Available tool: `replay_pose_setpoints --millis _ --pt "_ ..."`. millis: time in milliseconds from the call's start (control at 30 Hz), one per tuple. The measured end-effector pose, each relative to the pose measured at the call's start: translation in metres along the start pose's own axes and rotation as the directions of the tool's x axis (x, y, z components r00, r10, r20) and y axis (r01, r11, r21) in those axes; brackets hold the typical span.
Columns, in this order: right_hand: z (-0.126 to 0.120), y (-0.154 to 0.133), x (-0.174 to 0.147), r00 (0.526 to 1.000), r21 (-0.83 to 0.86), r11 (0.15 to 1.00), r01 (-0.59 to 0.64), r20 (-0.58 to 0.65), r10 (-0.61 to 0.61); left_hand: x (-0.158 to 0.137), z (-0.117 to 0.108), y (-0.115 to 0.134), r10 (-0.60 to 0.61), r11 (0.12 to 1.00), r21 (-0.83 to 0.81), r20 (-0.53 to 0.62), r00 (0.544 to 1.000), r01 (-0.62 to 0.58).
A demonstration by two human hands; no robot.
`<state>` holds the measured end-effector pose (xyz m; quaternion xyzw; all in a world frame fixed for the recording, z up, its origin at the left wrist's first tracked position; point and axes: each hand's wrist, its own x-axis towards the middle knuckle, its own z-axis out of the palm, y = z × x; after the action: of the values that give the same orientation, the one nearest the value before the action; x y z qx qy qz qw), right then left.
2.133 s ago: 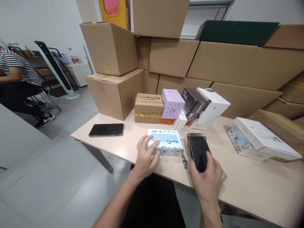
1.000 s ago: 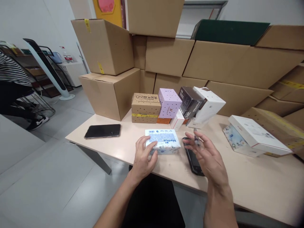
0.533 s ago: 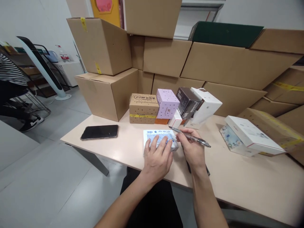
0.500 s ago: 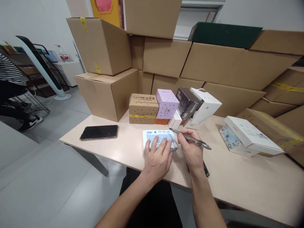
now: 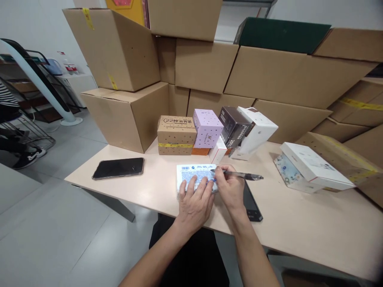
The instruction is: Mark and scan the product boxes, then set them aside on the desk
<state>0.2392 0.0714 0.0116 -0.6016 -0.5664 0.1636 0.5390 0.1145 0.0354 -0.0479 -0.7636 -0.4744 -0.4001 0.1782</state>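
White-and-blue pack (image 5: 191, 169) flat on table (image 5: 158, 185), near front edge. Left hand (image 5: 194, 205) laid over it, 4 fingers slightly spread on top face. Right hand (image 5: 231, 187) pinching pen (image 5: 243, 175), tip at pack's top; can't tell if touching. Black handheld device (image 5: 251, 202) partly hidden behind right wrist. 1 phone (image 5: 118, 168) at table's left.
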Motion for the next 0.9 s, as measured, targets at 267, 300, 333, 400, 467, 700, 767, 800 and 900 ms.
replay_pose_setpoints --millis 267,300,333,400,467,700,767,800,900 --pt "0.002 0.000 0.005 0.999 -0.071 0.997 0.006 0.032 -0.004 0.000 0.000 0.000 0.001 1.000 -0.016 -0.001 1.000 -0.001" --pt "0.002 0.000 0.005 0.999 -0.081 0.997 0.007 0.042 -0.004 0.000 0.000 0.000 0.001 1.000 -0.018 -0.002 1.000 -0.001" --pt "0.002 0.001 0.006 0.999 -0.091 0.996 0.011 0.053 -0.006 0.001 0.000 0.000 0.001 1.000 -0.018 -0.002 1.000 -0.001" --pt "0.002 0.001 0.006 0.997 -0.109 0.994 0.017 0.074 -0.009 0.001 -0.001 0.000 0.002 1.000 -0.017 -0.002 1.000 -0.002" --pt "0.002 0.001 0.006 0.997 -0.125 0.992 0.014 0.081 -0.004 0.001 -0.001 0.001 0.002 1.000 -0.015 -0.003 1.000 -0.002" --pt "0.003 0.004 0.007 0.997 -0.115 0.993 0.018 0.083 -0.009 0.002 -0.001 0.000 0.001 1.000 -0.011 -0.005 1.000 -0.001" --pt "0.003 0.005 0.006 0.996 -0.080 0.997 -0.006 0.087 0.013 0.002 -0.001 0.000 -0.001 1.000 -0.009 -0.004 1.000 0.001" --pt "0.004 0.007 0.005 0.997 -0.045 0.999 -0.021 0.075 0.024 0.002 -0.001 0.000 -0.004 1.000 -0.008 -0.004 1.000 0.004" --pt "0.002 0.010 0.000 0.999 0.101 0.994 -0.042 -0.026 0.044 0.002 -0.001 -0.001 -0.013 1.000 -0.005 -0.004 1.000 0.013"
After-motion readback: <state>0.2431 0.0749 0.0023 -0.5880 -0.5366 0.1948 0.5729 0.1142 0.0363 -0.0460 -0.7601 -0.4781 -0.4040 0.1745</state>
